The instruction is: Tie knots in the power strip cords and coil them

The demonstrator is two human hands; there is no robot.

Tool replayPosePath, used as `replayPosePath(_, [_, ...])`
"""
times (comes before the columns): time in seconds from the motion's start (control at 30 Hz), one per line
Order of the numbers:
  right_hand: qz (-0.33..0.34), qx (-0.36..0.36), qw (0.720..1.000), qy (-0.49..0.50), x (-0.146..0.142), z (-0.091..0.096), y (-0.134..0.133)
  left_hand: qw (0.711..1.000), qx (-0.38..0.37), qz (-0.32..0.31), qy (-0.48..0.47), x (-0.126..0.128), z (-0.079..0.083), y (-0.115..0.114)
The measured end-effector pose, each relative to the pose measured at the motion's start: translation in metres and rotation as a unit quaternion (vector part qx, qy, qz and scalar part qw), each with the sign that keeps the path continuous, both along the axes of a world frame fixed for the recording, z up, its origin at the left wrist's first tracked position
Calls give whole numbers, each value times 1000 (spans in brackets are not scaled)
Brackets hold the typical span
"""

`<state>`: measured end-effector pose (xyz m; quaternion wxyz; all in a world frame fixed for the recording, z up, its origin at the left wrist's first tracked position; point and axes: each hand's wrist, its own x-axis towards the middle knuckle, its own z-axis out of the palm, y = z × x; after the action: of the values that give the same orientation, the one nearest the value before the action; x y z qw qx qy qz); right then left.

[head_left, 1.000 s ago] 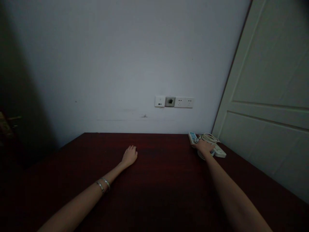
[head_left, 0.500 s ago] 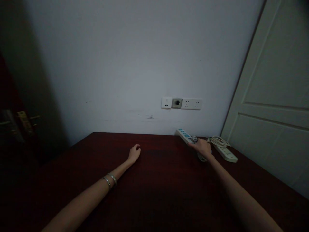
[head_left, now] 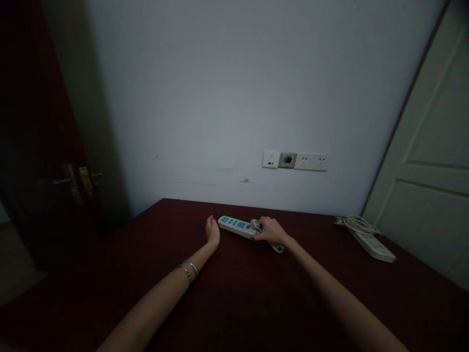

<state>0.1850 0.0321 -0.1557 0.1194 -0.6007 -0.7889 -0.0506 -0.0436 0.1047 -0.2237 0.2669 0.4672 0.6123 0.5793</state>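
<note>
A white power strip (head_left: 234, 224) with blue socket faces is at the middle of the dark red table (head_left: 234, 288), its long side running nearly left to right. My right hand (head_left: 271, 230) grips its right end, thumb on the near side and fingers over the top. The strip's own pale cord (head_left: 277, 248) is bunched under and beside that hand, partly hidden by it. My left hand (head_left: 213, 231) rests on its edge just left of the strip's far end, fingers loosely curved and apart from the thumb, holding nothing.
A second white power strip (head_left: 374, 246) with a coiled cord (head_left: 361, 225) lies at the table's right side. Wall sockets (head_left: 310, 162) sit above the back edge. A pale panelled door (head_left: 432, 195) stands at right, a dark door with a brass handle (head_left: 86, 181) at left.
My right hand has brought the blue-faced power strip leftward from beside the other strip to the table's middle. My left hand has turned more upright, and the view has swung left.
</note>
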Motion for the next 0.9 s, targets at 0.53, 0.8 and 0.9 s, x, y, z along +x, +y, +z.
replayPosePath(0.53, [41, -47, 997, -36, -16, -10, 5, 999, 7, -14, -50, 2, 1, -4])
replayPosePath(0.8, [41, -34, 998, -18, -11, -13, -2, 998, 10, 1, -68, 0, 0, 2])
replayPosePath(0.9, [49, -25, 998, 32, 5, -10, -9, 996, 3, 11, -87, -1, 2, 5])
